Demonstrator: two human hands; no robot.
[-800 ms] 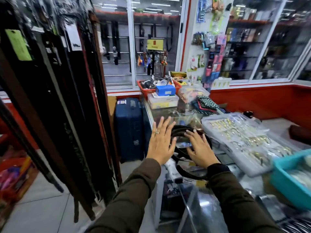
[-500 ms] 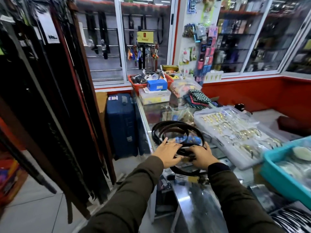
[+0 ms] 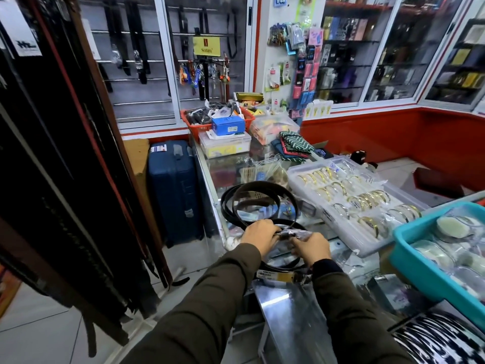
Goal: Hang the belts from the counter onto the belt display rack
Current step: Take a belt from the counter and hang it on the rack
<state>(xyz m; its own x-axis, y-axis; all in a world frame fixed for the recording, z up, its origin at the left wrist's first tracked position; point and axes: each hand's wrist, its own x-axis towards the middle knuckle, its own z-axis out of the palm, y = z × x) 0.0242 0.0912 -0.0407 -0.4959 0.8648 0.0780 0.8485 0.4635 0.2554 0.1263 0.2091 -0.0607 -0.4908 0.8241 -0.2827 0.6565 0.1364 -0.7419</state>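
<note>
Several dark coiled belts lie on the glass counter in front of me. My left hand and my right hand both grip the buckle end of one black belt, wrapped in clear plastic, just above the near coil. A yellow price tag hangs below my wrists. The belt display rack, full of long dark hanging belts, fills the left side of the view.
A clear tray of gold bangles lies right of the belts, a turquoise bin nearer right. A blue suitcase stands on the floor between rack and counter. Boxes and a red basket crowd the counter's far end.
My hands went from flat and open over the coiled belts to closed on one belt's wrapped buckle end, and drew back toward me. The view has tilted down slightly.
</note>
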